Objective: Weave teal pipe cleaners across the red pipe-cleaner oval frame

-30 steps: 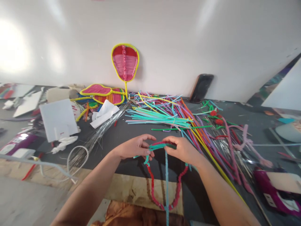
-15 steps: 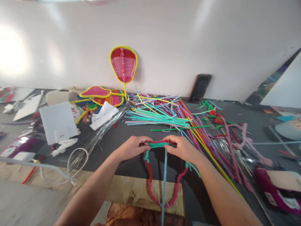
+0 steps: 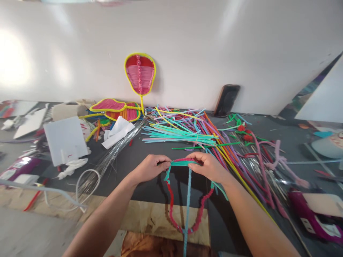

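Observation:
My left hand (image 3: pixel 153 167) pinches the upper left corner of a bent pipe-cleaner frame (image 3: pixel 200 214). At its upper right, my right hand (image 3: pixel 207 166) pinches the same frame between thumb and fingers. Teal pipe cleaners (image 3: pixel 180 163) stretch between both hands along a magenta top edge. Below, the frame hangs in a red and magenta U-shape with teal wraps at its upper corners. A light blue pipe cleaner (image 3: pixel 188 203) runs down from beside my right thumb, across the bottom of the loop. My fingertips partly hide the top corners.
A bundle of teal pipe cleaners (image 3: pixel 179 135) lies just beyond my hands. A pink and yellow fan shape (image 3: pixel 140 75) and a phone (image 3: pixel 227 100) lean on the wall. Thin wires (image 3: pixel 112 153) lie left; purple glue-gun-like tools (image 3: pixel 308 217) sit at both sides.
The teal strands between my hands now lie flatter and closer together against the magenta edge. My left fingers have shifted slightly at the corner; both hands keep their grip.

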Demonstrator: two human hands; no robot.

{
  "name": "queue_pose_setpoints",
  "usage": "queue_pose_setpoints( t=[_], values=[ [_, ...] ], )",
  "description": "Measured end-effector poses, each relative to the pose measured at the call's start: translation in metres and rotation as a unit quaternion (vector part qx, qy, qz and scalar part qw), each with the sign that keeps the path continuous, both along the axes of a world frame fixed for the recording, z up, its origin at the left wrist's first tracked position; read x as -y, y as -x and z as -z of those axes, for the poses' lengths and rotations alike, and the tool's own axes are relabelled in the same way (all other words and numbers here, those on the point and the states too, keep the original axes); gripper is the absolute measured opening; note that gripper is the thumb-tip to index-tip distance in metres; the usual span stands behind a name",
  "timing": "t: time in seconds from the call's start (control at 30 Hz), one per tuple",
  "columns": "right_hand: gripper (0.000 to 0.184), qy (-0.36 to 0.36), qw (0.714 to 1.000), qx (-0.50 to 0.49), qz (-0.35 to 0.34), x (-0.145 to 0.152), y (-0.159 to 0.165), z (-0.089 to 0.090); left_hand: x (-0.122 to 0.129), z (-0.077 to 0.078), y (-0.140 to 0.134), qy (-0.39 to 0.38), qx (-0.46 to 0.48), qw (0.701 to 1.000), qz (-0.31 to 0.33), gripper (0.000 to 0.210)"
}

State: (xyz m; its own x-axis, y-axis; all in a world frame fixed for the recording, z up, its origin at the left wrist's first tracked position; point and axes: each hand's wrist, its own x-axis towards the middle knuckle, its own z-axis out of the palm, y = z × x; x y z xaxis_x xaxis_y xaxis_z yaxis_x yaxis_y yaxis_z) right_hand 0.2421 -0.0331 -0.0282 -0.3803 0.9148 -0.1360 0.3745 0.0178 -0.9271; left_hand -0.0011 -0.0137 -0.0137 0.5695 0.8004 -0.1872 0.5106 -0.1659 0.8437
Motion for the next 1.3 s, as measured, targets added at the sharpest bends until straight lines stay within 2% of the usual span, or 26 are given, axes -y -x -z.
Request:
queue_pose_setpoints(
  t=[0.1,0.2,0.33,0.43,0.63,0.87,0.97,1.03,1.1,1.17,1.23,1.3],
  values=[
    [0.022,0.003,1.0,-0.016,0.002,0.001,-0.001,-0.002,-0.002,0.003,0.001,0.072,0.052,0.996,-0.026,0.026],
    [0.022,0.004,0.999,-0.039,0.003,0.0,-0.001,-0.003,-0.003,0.007,0.002,0.161,0.131,0.977,-0.047,0.026],
    [0.023,0.01,0.997,-0.074,0.006,0.0,-0.001,-0.001,-0.001,0.011,0.003,0.284,0.267,0.918,-0.07,0.026],
    [0.022,0.012,0.996,-0.089,0.006,0.001,0.0,0.002,0.002,0.015,0.001,0.351,0.333,0.872,-0.078,0.023],
    [0.021,-0.004,0.995,-0.102,0.007,0.001,0.003,0.002,0.01,0.023,-0.01,0.402,0.438,0.803,-0.034,0.017],
    [0.024,-0.003,0.991,-0.133,-0.013,0.001,0.011,0.005,0.019,0.024,-0.019,0.42,0.471,0.776,-0.002,0.02],
    [0.025,0.01,0.99,-0.144,-0.004,0.001,0.01,0.007,0.018,0.024,-0.018,0.418,0.454,0.787,-0.019,0.022],
    [0.024,0.018,0.988,-0.15,0.017,0.0,0.008,0.006,0.015,0.021,-0.016,0.387,0.425,0.817,-0.056,0.023],
    [0.024,0.025,0.987,-0.155,0.038,-0.001,0.005,0.005,0.01,0.017,-0.014,0.303,0.39,0.863,-0.109,0.02],
    [0.025,0.028,0.987,-0.152,0.046,-0.001,0.003,0.004,0.005,0.011,-0.011,0.186,0.343,0.908,-0.154,0.017],
    [0.026,0.019,0.99,-0.135,0.047,-0.002,0.003,0.004,0.002,0.005,-0.008,0.096,0.281,0.939,-0.172,0.017],
    [0.026,0.003,0.993,-0.11,0.048,-0.002,0.003,0.004,0.003,0.002,-0.006,0.05,0.222,0.96,-0.164,0.024]
  ],
)
